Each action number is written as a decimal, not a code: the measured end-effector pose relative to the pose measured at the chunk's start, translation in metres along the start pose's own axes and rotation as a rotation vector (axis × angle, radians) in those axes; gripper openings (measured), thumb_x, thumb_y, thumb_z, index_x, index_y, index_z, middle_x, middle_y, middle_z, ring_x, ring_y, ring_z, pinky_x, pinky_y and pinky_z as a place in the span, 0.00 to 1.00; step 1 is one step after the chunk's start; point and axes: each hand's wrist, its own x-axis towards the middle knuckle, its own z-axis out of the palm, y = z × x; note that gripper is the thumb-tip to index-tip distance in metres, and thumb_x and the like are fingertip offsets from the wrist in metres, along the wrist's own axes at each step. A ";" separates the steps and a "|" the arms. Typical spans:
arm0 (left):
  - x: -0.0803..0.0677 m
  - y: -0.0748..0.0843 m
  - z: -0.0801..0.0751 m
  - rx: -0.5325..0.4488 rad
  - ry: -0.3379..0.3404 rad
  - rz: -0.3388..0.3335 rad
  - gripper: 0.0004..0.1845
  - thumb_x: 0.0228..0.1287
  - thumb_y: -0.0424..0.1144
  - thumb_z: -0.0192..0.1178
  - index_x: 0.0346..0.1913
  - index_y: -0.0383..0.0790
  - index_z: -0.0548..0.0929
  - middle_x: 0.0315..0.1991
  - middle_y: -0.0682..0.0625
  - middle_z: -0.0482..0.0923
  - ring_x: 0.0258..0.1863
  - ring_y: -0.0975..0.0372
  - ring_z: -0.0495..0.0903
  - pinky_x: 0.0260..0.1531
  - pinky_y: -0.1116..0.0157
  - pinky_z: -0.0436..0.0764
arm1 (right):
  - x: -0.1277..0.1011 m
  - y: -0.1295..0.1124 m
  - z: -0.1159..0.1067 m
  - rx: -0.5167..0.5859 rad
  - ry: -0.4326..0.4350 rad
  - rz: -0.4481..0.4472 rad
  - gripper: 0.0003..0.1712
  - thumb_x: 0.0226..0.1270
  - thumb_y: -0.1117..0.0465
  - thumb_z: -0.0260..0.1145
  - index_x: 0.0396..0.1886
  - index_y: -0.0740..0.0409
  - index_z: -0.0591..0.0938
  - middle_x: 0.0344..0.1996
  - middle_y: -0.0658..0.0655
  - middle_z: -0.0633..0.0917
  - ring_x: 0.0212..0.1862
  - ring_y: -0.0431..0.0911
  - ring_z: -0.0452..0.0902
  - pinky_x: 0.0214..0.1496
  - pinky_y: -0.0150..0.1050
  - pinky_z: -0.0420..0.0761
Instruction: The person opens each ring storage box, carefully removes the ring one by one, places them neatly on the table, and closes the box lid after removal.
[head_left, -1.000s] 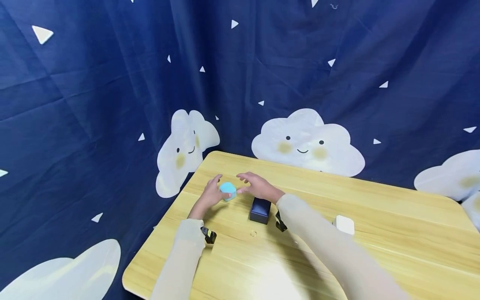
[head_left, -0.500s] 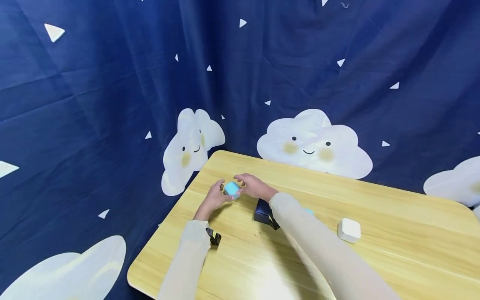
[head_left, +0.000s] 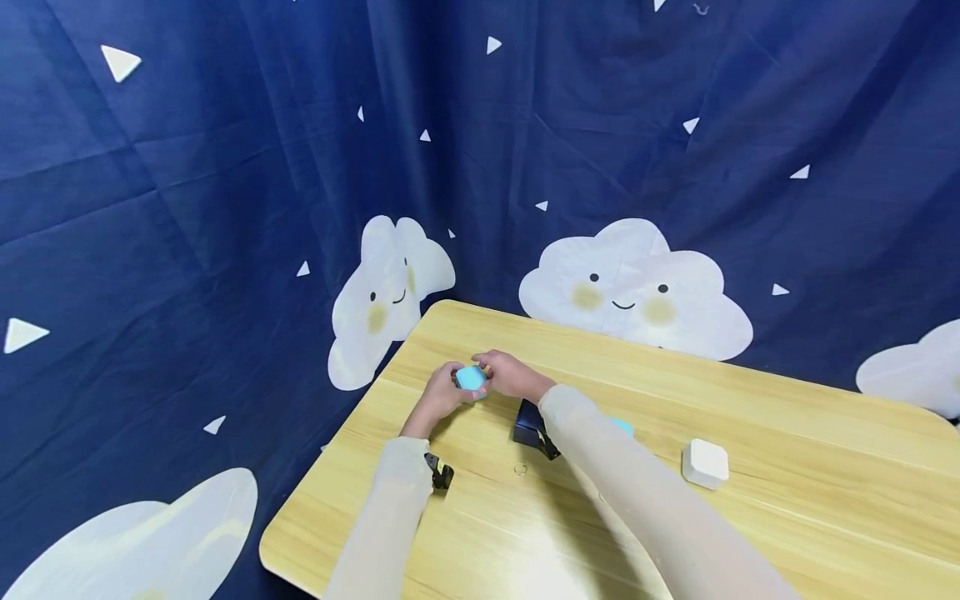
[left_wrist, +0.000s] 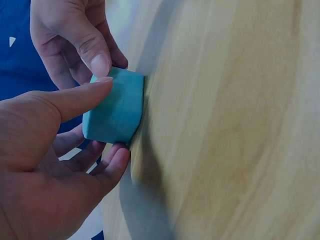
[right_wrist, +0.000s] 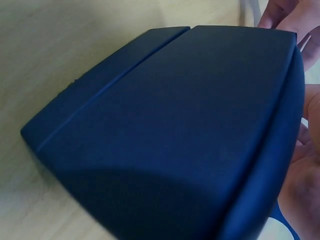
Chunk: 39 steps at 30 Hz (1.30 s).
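While both hands meet near the far left corner of the wooden surface, they hold one small light blue box between them. The left hand pinches this box with the thumb on top and the other fingers curled under it, and the box touches the wood with one edge. The right hand grips the same box from the 2 o'clock side, its thumb pressed on the box's upper corner.

A dark blue box stands closed on the surface just at 4 o'clock from the hands, partly hidden behind the right sleeve; it fills the right wrist view. A small ring lies on the wood near it, at about 6 o'clock. A white box sits well apart, at 3 o'clock. Behind the surface hangs a dark blue curtain with white clouds.
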 end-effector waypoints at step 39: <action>0.040 0.035 0.056 -0.133 -0.231 0.018 0.30 0.59 0.26 0.68 0.65 0.35 0.73 0.63 0.40 0.74 0.62 0.48 0.73 0.64 0.52 0.72 | -0.048 0.064 -0.040 0.217 0.068 0.219 0.30 0.60 0.69 0.73 0.63 0.69 0.76 0.52 0.66 0.83 0.56 0.58 0.82 0.55 0.45 0.82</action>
